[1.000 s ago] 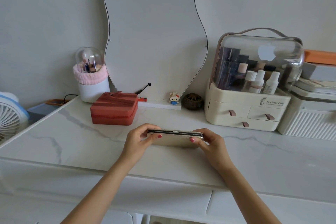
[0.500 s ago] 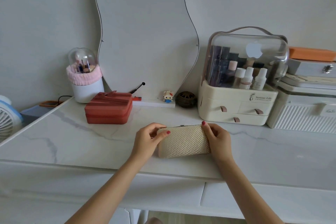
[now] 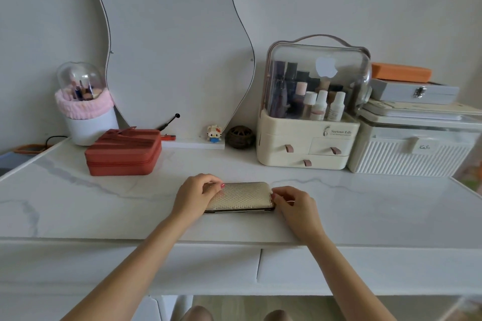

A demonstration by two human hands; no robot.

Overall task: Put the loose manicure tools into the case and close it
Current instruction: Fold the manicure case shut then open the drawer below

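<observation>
The manicure case [image 3: 241, 197], a flat cream pouch with a woven diamond texture and a dark seam along its front edge, lies closed on the white marble tabletop [image 3: 91, 206]. My left hand [image 3: 194, 197] grips its left end, fingers curled over the top. My right hand [image 3: 293, 204] holds its right end with the fingertips touching the corner. No loose manicure tools show anywhere on the table.
A red zipped box [image 3: 124, 152] sits back left, beside a white brush holder with a pink band [image 3: 86, 112]. A wavy mirror [image 3: 172, 47] leans on the wall. A cream cosmetics organiser [image 3: 310, 117] and a white ribbed box [image 3: 414, 148] stand back right.
The case was held on edge a second ago, then tipped with its textured face toward me; now it lies flat on the table. Both hands stayed at its ends.
</observation>
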